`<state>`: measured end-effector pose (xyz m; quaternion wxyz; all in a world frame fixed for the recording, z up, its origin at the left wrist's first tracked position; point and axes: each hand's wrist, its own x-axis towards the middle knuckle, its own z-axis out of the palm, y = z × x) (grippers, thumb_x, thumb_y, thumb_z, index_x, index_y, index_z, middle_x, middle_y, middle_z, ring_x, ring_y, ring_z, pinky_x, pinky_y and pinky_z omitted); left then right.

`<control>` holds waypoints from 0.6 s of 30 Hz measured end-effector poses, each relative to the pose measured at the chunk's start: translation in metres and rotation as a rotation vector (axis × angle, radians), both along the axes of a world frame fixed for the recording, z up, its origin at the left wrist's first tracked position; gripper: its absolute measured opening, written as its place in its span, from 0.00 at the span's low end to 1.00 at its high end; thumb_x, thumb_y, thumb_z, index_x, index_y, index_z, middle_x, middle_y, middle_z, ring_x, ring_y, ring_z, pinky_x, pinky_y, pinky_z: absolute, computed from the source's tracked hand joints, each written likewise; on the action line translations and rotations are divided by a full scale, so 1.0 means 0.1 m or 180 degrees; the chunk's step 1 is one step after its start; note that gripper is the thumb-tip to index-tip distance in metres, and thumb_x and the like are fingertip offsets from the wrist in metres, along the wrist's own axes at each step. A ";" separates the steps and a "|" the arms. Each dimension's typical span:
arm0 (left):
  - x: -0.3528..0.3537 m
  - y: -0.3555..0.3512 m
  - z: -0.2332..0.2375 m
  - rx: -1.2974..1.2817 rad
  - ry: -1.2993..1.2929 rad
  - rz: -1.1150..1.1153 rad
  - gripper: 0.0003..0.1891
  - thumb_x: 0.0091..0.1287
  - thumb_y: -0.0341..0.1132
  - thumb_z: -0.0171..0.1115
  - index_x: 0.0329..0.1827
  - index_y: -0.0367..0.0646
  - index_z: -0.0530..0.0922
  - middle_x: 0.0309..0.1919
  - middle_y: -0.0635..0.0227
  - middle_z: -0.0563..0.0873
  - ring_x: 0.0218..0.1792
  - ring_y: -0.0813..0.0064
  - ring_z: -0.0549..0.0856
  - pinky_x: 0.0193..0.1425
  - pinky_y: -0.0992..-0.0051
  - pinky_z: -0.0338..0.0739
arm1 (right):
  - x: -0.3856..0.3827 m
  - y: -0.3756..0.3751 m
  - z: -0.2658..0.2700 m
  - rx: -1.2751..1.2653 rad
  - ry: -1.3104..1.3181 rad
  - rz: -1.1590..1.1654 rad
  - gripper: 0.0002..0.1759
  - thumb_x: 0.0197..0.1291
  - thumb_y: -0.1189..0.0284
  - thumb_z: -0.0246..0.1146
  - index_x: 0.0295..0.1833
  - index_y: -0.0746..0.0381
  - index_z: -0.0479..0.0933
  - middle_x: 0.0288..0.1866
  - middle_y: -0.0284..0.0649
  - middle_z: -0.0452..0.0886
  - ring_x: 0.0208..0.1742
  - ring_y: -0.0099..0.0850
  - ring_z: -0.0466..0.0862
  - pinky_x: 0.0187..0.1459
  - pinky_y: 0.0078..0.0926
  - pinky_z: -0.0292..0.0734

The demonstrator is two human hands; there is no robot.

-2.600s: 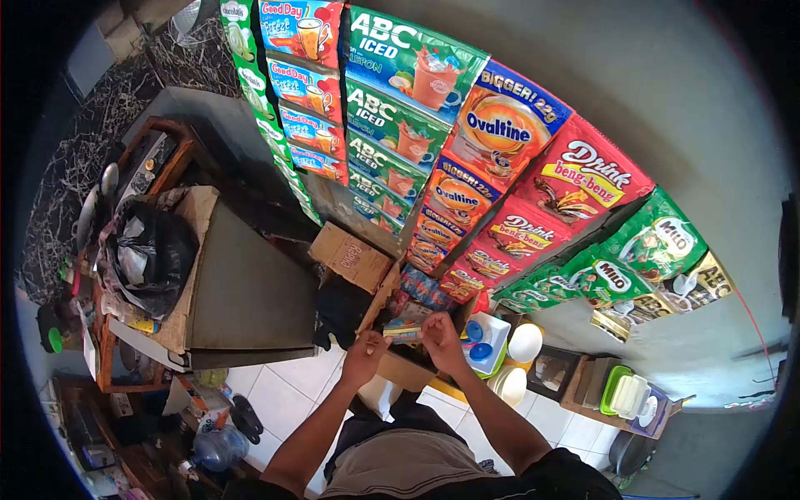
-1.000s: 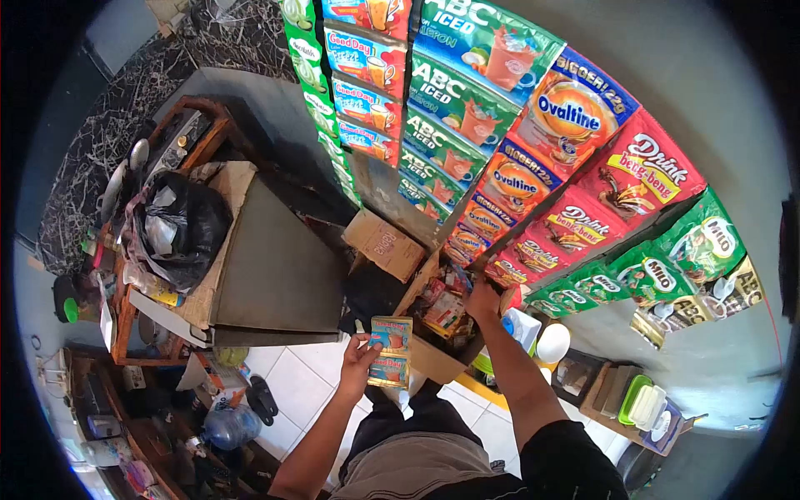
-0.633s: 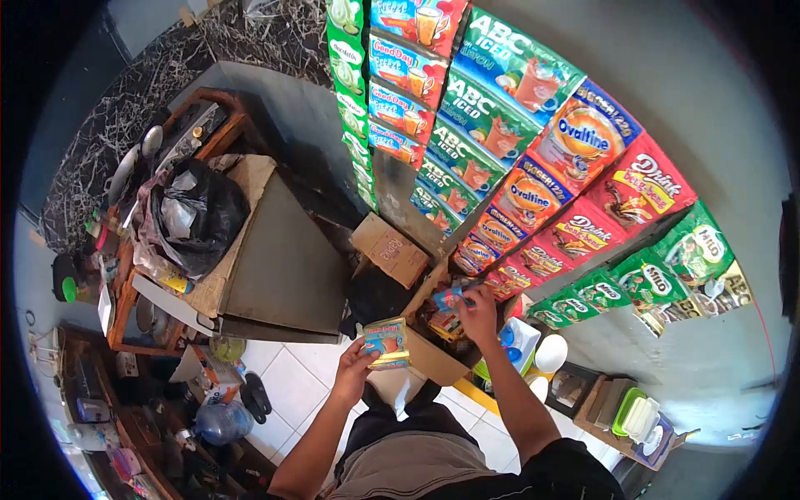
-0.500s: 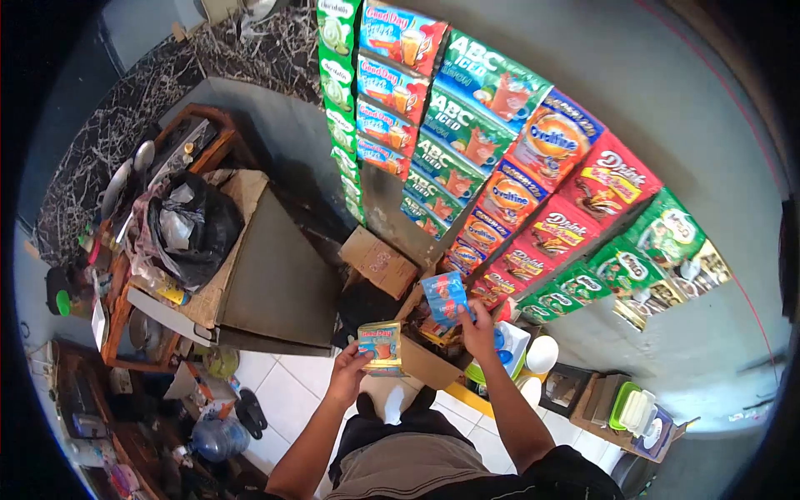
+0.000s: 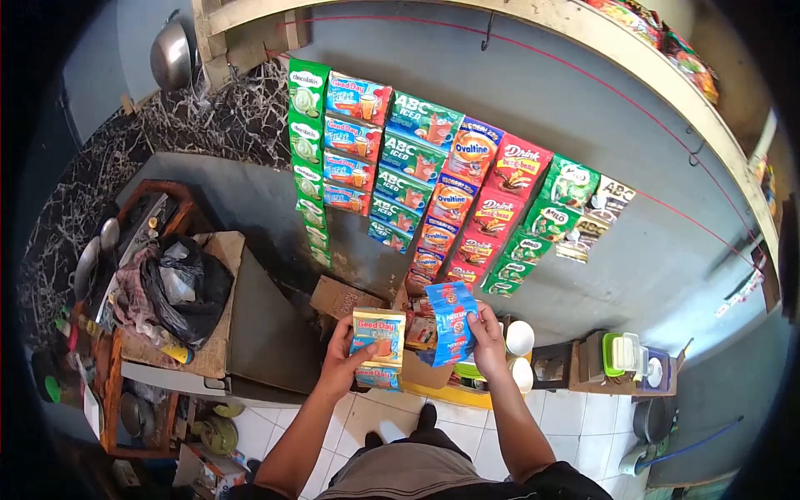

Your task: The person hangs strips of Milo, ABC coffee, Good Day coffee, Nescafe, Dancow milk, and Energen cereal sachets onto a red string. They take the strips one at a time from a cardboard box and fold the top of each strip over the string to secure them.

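My left hand [image 5: 340,360] is closed on a strip of Good Day sachets [image 5: 379,337], gold-edged with a light blue middle, hanging in two joined packs. In my right hand [image 5: 489,337] is a strip of blue Nescafe sachets [image 5: 452,323], pinched at its right edge. The two strips hang side by side, a small gap apart. Behind and below them stands an open cardboard box [image 5: 427,372] with more packets inside. Rows of sachets hang on the wall ahead, among them green ABC Iced packs [image 5: 412,158] and orange Ovaltine packs [image 5: 472,156].
A red string [image 5: 583,71] runs across the wall below a wooden shelf edge [image 5: 533,15]. At the left, a black plastic bag [image 5: 187,287] lies on cardboard atop a cabinet. White cups [image 5: 519,337] and a green container [image 5: 618,354] stand at the right.
The view has tilted up, bringing the shelf into sight. Both strips now hang longer, with more of the Nescafe and Good Day packs showing. Both hands keep their hold.
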<state>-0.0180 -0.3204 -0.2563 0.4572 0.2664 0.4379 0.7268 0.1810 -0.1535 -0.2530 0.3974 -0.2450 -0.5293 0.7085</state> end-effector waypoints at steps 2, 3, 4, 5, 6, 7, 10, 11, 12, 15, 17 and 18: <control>-0.02 -0.03 0.07 0.0103 0.0258 -0.0178 0.27 0.61 0.22 0.63 0.62 0.41 0.63 0.54 0.61 0.79 0.55 0.73 0.79 0.58 0.72 0.75 | 0.04 -0.16 0.01 -0.0203 0.0137 -0.0086 0.12 0.70 0.69 0.55 0.55 0.60 0.71 0.47 0.32 0.81 0.47 0.18 0.78 0.51 0.19 0.72; -0.01 -0.05 0.12 0.0122 0.0269 -0.0257 0.27 0.61 0.22 0.63 0.62 0.41 0.63 0.54 0.61 0.79 0.55 0.73 0.79 0.58 0.72 0.75 | 0.08 -0.22 0.02 -0.0185 0.0151 -0.0165 0.12 0.70 0.69 0.55 0.55 0.60 0.71 0.47 0.32 0.81 0.47 0.18 0.78 0.51 0.19 0.72; 0.01 -0.06 0.19 0.0192 0.0366 -0.0381 0.27 0.61 0.22 0.63 0.62 0.41 0.63 0.54 0.60 0.78 0.55 0.73 0.79 0.59 0.72 0.75 | 0.11 -0.28 0.02 -0.0173 0.0181 -0.0247 0.14 0.69 0.69 0.55 0.57 0.60 0.70 0.48 0.32 0.80 0.48 0.18 0.78 0.52 0.20 0.72; 0.04 -0.04 0.23 0.0265 0.0460 -0.0519 0.27 0.61 0.22 0.63 0.62 0.41 0.63 0.55 0.60 0.78 0.56 0.73 0.79 0.59 0.72 0.74 | 0.16 -0.33 0.03 -0.0160 0.0211 -0.0343 0.15 0.69 0.69 0.56 0.59 0.60 0.69 0.49 0.32 0.80 0.49 0.19 0.78 0.53 0.20 0.71; 0.06 -0.02 0.24 0.0288 0.0471 -0.0638 0.27 0.61 0.22 0.63 0.62 0.41 0.63 0.55 0.60 0.78 0.56 0.73 0.79 0.59 0.72 0.74 | 0.23 -0.39 0.08 -0.0158 0.0236 -0.0342 0.19 0.69 0.69 0.56 0.63 0.61 0.67 0.50 0.32 0.80 0.50 0.19 0.78 0.54 0.21 0.71; 0.08 0.02 0.25 0.0363 0.0578 -0.0722 0.27 0.61 0.22 0.63 0.62 0.40 0.62 0.55 0.59 0.77 0.56 0.73 0.78 0.60 0.72 0.73 | 0.29 -0.43 0.14 -0.0138 0.0255 -0.0468 0.19 0.69 0.69 0.56 0.63 0.61 0.67 0.50 0.32 0.80 0.50 0.19 0.78 0.54 0.21 0.71; 0.19 0.19 0.36 0.0579 0.0838 -0.0983 0.27 0.61 0.21 0.62 0.61 0.40 0.62 0.55 0.59 0.76 0.57 0.72 0.77 0.62 0.71 0.71 | 0.54 -0.52 0.35 0.0011 0.0217 -0.0704 0.23 0.69 0.69 0.56 0.67 0.63 0.65 0.52 0.33 0.80 0.51 0.20 0.78 0.56 0.21 0.70; 0.25 0.27 0.42 0.0692 0.0985 -0.1020 0.27 0.61 0.21 0.62 0.61 0.40 0.61 0.55 0.59 0.76 0.58 0.72 0.76 0.62 0.71 0.70 | 0.66 -0.53 0.42 0.0033 0.0227 -0.0821 0.23 0.69 0.69 0.56 0.67 0.63 0.65 0.52 0.33 0.80 0.51 0.20 0.78 0.56 0.21 0.70; 0.31 0.35 0.46 0.0793 0.1014 -0.1125 0.25 0.62 0.20 0.60 0.60 0.39 0.61 0.55 0.58 0.76 0.58 0.72 0.75 0.63 0.71 0.68 | 0.77 -0.53 0.50 0.0169 0.0152 -0.0933 0.23 0.68 0.69 0.56 0.67 0.63 0.65 0.52 0.34 0.80 0.51 0.20 0.78 0.56 0.21 0.70; 0.52 0.64 0.70 0.1049 0.1341 -0.1290 0.24 0.62 0.21 0.60 0.60 0.39 0.62 0.55 0.58 0.76 0.58 0.73 0.75 0.63 0.72 0.68 | 1.16 -0.40 0.59 0.0454 0.0063 -0.1256 0.24 0.68 0.69 0.57 0.67 0.65 0.65 0.55 0.36 0.79 0.53 0.21 0.78 0.57 0.21 0.71; 0.71 0.82 0.93 0.1072 0.1364 -0.1333 0.23 0.63 0.21 0.60 0.59 0.39 0.62 0.54 0.58 0.76 0.58 0.73 0.75 0.63 0.72 0.68 | 1.37 -0.33 0.83 0.0588 0.0182 -0.1396 0.25 0.68 0.69 0.57 0.67 0.65 0.64 0.55 0.37 0.79 0.54 0.22 0.78 0.57 0.23 0.72; 0.81 0.90 1.06 0.1124 0.1505 -0.1297 0.22 0.63 0.22 0.60 0.59 0.39 0.62 0.54 0.59 0.77 0.57 0.73 0.75 0.63 0.72 0.67 | 1.49 -0.26 0.91 0.0726 0.0184 -0.1419 0.23 0.69 0.73 0.55 0.67 0.66 0.63 0.54 0.37 0.79 0.53 0.21 0.78 0.56 0.21 0.72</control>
